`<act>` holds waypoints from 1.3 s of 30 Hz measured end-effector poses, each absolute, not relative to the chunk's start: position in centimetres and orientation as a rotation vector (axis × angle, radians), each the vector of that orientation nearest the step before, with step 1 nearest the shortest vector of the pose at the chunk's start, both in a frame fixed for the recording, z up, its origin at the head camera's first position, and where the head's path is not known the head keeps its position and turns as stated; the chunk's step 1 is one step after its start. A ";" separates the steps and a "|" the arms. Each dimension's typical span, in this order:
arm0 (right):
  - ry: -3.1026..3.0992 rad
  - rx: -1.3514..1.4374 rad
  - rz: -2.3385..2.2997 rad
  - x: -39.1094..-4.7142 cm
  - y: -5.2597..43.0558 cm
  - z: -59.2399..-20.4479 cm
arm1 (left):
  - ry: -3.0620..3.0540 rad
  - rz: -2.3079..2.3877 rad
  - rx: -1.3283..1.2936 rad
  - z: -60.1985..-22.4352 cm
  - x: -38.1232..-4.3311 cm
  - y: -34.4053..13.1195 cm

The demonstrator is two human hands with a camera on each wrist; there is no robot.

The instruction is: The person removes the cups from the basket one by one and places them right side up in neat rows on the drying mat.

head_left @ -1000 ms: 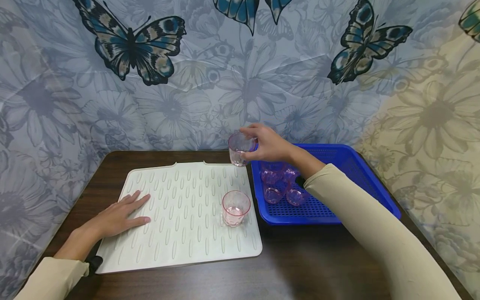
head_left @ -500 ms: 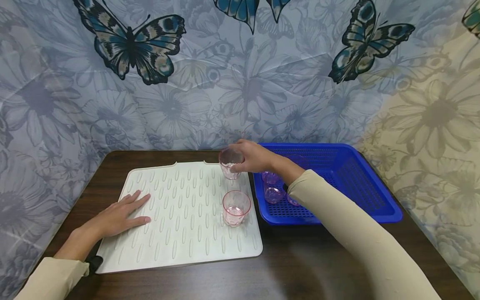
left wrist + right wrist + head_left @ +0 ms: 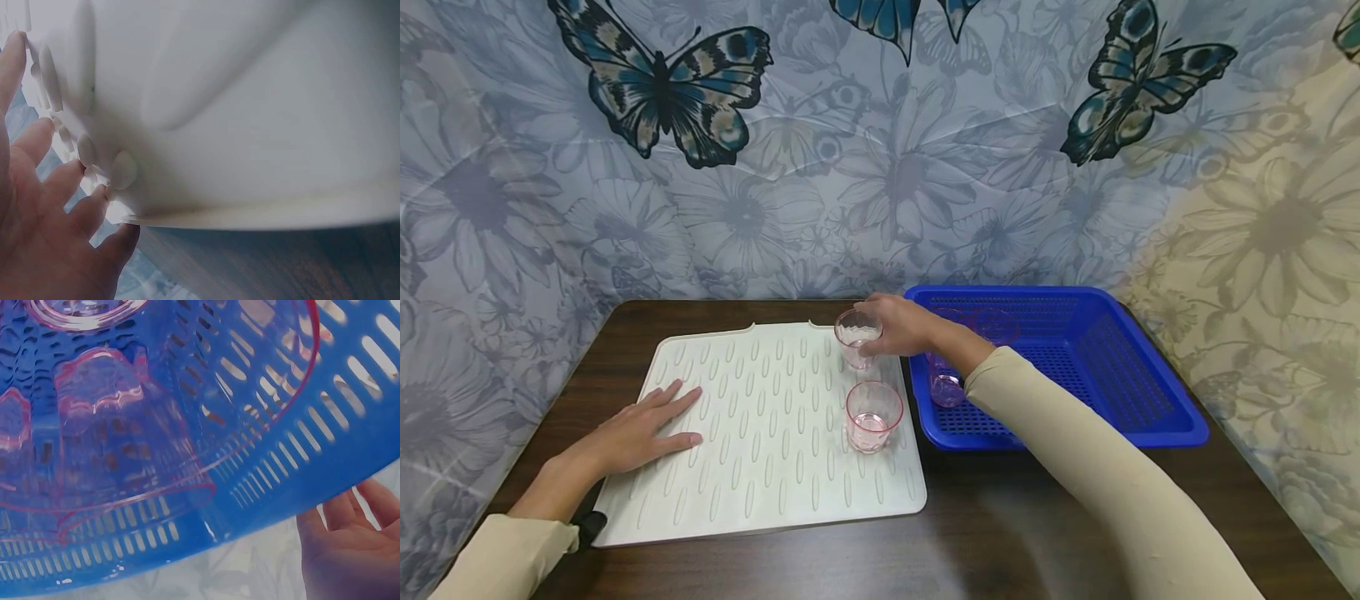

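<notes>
In the head view my right hand (image 3: 898, 325) grips a clear pink-tinted drinking glass (image 3: 854, 333) by its side, upright at the far right corner of the white ridged drying mat (image 3: 760, 433). Just nearer stands a second pink glass (image 3: 872, 421), upright on the mat. My left hand (image 3: 643, 429) lies flat on the mat's left side, fingers spread. The left wrist view shows those fingers (image 3: 65, 181) along the mat's ridged surface. In the right wrist view my right hand (image 3: 353, 544) appears beyond the basket rim, and its glass is hidden.
A blue perforated plastic basket (image 3: 1060, 417) stands right of the mat, holding several pink glasses (image 3: 946, 387) at its left end, partly behind my right forearm. All stand on a dark wooden table (image 3: 1000, 508). A patterned fabric backdrop (image 3: 895, 167) hangs directly behind the table.
My right hand has carried its glass left and down from above the basket's left edge to the mat's far right corner. The left hand and nearer glass stayed in place.
</notes>
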State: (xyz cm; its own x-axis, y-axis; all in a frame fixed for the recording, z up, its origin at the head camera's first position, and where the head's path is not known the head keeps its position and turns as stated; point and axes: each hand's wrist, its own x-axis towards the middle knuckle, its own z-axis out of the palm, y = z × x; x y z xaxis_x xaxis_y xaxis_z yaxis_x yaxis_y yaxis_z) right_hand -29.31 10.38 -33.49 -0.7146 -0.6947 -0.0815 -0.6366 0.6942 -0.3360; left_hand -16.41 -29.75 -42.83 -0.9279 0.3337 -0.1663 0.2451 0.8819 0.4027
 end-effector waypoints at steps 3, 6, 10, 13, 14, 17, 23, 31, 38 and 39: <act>2.691 -1.074 -0.411 -29.3 10.3 -33.7 | 2.822 0.563 0.443 -42.8 -16.4 -29.8; 2.679 -1.071 -0.399 -29.3 10.2 -34.0 | 2.824 0.565 0.446 -42.8 -16.4 -29.8; 2.667 -1.037 -0.393 -29.2 10.2 -34.1 | 2.828 0.561 0.449 -42.9 -16.4 -29.8; 2.673 -1.023 -0.380 -29.2 10.2 -34.2 | 2.832 0.555 0.447 -42.9 -16.4 -29.8; 2.680 -1.028 -0.364 -29.2 10.2 -34.2 | 2.832 0.553 0.447 -42.9 -16.5 -29.8; 2.705 -1.062 -0.305 -29.4 10.2 -34.3 | 2.834 0.552 0.444 -43.0 -16.5 -29.8; 2.727 -1.088 -0.213 -29.6 10.3 -34.2 | 2.830 0.553 0.446 -43.0 -16.5 -29.9; 2.725 -1.087 -0.274 -29.6 10.8 -33.5 | 2.822 0.553 0.442 -42.9 -16.5 -29.8; 2.720 -1.017 -0.574 -29.6 13.9 -30.9 | 2.818 0.542 0.438 -43.0 -16.5 -29.8; 2.719 -1.009 -0.606 -29.5 14.5 -30.6 | 2.819 0.540 0.438 -43.0 -16.5 -29.8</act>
State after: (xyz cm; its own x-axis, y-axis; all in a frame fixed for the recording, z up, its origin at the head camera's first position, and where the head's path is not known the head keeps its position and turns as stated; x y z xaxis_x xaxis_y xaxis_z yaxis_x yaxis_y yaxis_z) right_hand -29.46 14.53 -30.56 -0.7538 -0.6566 -0.0248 -0.5839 0.6868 -0.4329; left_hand -16.52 -29.78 -42.98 -0.9269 0.3325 -0.1738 0.2449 0.8871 0.3913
